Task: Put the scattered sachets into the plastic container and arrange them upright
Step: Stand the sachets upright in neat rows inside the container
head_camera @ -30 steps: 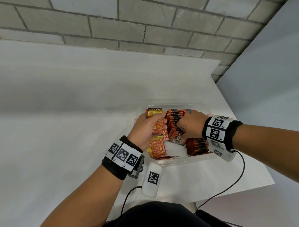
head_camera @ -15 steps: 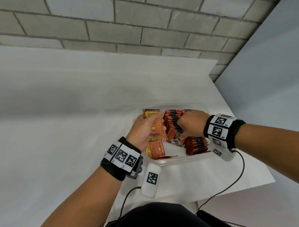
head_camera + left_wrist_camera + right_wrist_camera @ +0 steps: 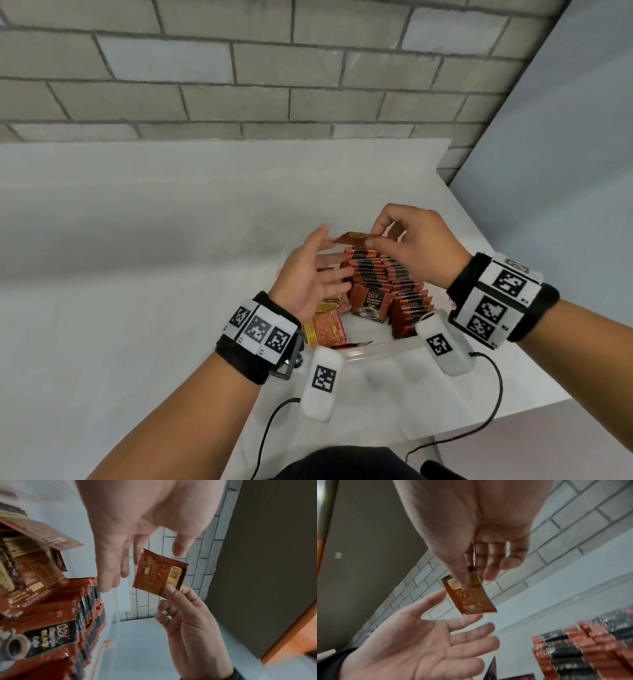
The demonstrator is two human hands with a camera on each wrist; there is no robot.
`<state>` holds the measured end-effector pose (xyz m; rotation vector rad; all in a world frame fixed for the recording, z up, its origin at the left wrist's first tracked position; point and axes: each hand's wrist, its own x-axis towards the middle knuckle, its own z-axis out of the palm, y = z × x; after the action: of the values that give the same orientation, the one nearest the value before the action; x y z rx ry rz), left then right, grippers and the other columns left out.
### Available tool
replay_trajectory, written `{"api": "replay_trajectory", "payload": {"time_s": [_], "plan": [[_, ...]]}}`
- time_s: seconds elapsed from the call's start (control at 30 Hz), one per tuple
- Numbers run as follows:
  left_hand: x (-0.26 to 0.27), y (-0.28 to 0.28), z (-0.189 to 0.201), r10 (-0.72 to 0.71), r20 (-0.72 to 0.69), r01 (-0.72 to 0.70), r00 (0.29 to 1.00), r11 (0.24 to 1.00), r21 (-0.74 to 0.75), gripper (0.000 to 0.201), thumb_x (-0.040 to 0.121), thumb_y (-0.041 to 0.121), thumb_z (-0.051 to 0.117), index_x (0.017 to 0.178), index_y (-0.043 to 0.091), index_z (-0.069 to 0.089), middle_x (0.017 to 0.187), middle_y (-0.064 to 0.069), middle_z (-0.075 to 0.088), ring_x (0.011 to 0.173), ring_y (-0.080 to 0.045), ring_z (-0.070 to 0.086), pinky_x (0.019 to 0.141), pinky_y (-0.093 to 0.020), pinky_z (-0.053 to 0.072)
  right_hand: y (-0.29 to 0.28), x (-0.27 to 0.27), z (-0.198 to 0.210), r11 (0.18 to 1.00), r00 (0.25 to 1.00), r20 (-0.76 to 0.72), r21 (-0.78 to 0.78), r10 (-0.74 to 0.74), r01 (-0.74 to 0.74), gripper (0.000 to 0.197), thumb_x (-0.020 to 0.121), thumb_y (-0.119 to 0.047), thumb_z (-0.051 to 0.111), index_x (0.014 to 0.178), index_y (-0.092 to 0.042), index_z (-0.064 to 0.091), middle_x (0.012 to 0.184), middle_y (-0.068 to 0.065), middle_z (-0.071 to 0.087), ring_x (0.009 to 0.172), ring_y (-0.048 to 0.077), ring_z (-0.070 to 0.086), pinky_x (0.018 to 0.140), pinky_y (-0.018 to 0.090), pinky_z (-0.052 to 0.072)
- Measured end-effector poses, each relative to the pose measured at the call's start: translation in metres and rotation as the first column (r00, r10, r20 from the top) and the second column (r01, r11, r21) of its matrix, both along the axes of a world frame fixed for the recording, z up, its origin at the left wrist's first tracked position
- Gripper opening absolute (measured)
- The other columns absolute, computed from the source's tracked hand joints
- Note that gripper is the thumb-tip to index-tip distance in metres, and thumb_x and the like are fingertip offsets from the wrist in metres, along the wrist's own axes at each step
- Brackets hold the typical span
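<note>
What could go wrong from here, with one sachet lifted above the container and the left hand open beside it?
1. The right hand pinches the lifted sachet only near one end, so it could slip during the transfer to the open left hand.
2. The upright rows lean; a careless push could topple them.
3. Loose sachets lie flat in the plastic container and may block insertion.

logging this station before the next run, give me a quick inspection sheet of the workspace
surface: white table, bare around the container.
job's things: clear plastic container holds rows of upright red-and-black sachets; a few red-and-yellow sachets lie flat at its left; one red sachet is held above.
clutter: nothing seen.
hands: right hand pinches the held sachet; left hand open, fingers spread beside it.
cables: black cables trail from both wrist units.
surroundings: grey brick wall; grey panel at right.
</note>
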<state>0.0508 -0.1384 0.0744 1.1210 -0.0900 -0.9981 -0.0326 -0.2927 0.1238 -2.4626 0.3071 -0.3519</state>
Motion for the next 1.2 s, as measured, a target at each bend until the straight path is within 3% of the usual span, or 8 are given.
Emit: {"api": "replay_trajectory", "payload": {"time_s": [0.07, 0.23, 0.4, 0.5, 0.63, 0.83, 1.03, 1.2], "plan": [[0.000, 0.000, 0.003, 0.003, -0.098, -0.008, 0.995, 0.999, -0.047, 0.038, 0.094, 0.037, 0.053, 0.113, 0.004, 0.054, 0.111, -0.018, 0.065, 0.095, -0.032, 0.069, 0.080, -0.041, 0.058, -0.001, -0.006, -0.001, 0.994, 0.994, 0.070, -0.083, 0.079, -0.073, 0.015, 0.075, -0.011, 0.078, 0.071, -0.016, 0.064, 0.076, -0.009, 0.054, 0.064, 0.009, 0.051, 0.062, 0.015, 0.040], [-0.003, -0.006, 0.006, 0.022, 0.055, -0.019, 0.998, 0.999, -0.046, 0.022, 0.096, 0.002, 0.047, 0.116, -0.003, 0.057, 0.093, -0.016, 0.070, 0.074, -0.021, 0.070, 0.067, -0.033, 0.060, 0.000, -0.021, -0.008, 0.975, 0.976, -0.139, -0.125, 0.166, -0.184, 0.014, 0.073, -0.024, 0.080, 0.078, -0.016, 0.071, 0.083, -0.005, 0.055, 0.076, 0.013, 0.056, 0.072, 0.034, 0.049], [-0.002, -0.015, 0.011, -0.057, 0.160, 0.051, 0.986, 0.998, 0.037, 0.019, 0.096, 0.003, 0.050, 0.109, 0.010, 0.061, 0.093, -0.010, 0.069, 0.078, -0.022, 0.068, 0.072, -0.038, 0.058, -0.013, -0.021, -0.007, 0.993, 0.999, -0.019, -0.106, 0.050, -0.051, 0.038, 0.085, -0.027, 0.069, 0.121, -0.021, 0.061, 0.106, -0.008, 0.051, 0.080, 0.002, 0.049, 0.071, 0.008, 0.036], [-0.009, -0.025, 0.015, -0.135, 0.214, 0.119, 0.968, 0.989, 0.084, 0.018, 0.095, 0.002, 0.051, 0.108, 0.008, 0.062, 0.089, -0.008, 0.068, 0.075, -0.018, 0.068, 0.068, -0.033, 0.058, -0.016, -0.015, -0.005, 0.995, 0.991, -0.127, -0.084, 0.039, -0.050, 0.046, 0.088, -0.023, 0.065, 0.132, -0.025, 0.052, 0.105, -0.010, 0.056, 0.082, 0.009, 0.055, 0.072, 0.013, 0.040], [-0.016, -0.033, 0.021, -0.151, 0.198, 0.123, 0.969, 0.982, 0.146, 0.012, 0.095, 0.012, 0.055, 0.105, 0.008, 0.060, 0.084, -0.005, 0.066, 0.074, -0.015, 0.066, 0.070, -0.033, 0.057, -0.023, -0.012, 0.000, 0.999, 0.960, -0.276, -0.032, 0.033, -0.044, 0.024, 0.088, -0.017, 0.066, 0.111, -0.024, 0.063, 0.084, -0.009, 0.060, 0.072, 0.003, 0.054, 0.066, 0.016, 0.040], [-0.014, -0.034, 0.010, 0.020, 0.057, -0.034, 0.998, 0.966, 0.257, 0.034, 0.099, 0.034, 0.048, 0.125, 0.013, 0.048, 0.101, -0.006, 0.057, 0.109, -0.026, 0.053, 0.104, -0.043, 0.039, -0.016, -0.022, -0.014, 0.992, 0.814, -0.572, -0.008, 0.097, -0.124, 0.010, 0.084, -0.018, 0.070, 0.090, -0.022, 0.064, 0.082, -0.010, 0.061, 0.078, 0.008, 0.057, 0.061, 0.013, 0.037], [-0.014, -0.042, 0.008, -0.030, -0.008, 0.031, 1.000, 0.944, 0.327, 0.017, 0.098, 0.034, 0.047, 0.093, 0.018, 0.051, 0.096, -0.008, 0.058, 0.104, -0.027, 0.054, 0.098, -0.043, 0.044, -0.007, -0.005, -0.029, 0.931, 0.701, -0.712, -0.224, 0.046, -0.289, 0.014, 0.083, -0.016, 0.068, 0.077, -0.022, 0.057, 0.073, -0.012, 0.054, 0.077, 0.011, 0.054, 0.059, 0.016, 0.036], [-0.013, -0.036, 0.009, -0.138, 0.013, 0.119, 0.990, 0.898, 0.424, 0.027, 0.097, 0.035, 0.047, 0.074, 0.021, 0.050, 0.065, -0.003, 0.057, 0.069, -0.020, 0.051, 0.065, -0.032, 0.040, -0.007, 0.006, -0.035, 0.878, 0.613, -0.789, -0.276, 0.024, -0.390, 0.014, 0.081, -0.022, 0.072, 0.077, -0.018, 0.059, 0.082, -0.002, 0.061, 0.078, 0.015, 0.055, 0.061, 0.019, 0.040]]}}
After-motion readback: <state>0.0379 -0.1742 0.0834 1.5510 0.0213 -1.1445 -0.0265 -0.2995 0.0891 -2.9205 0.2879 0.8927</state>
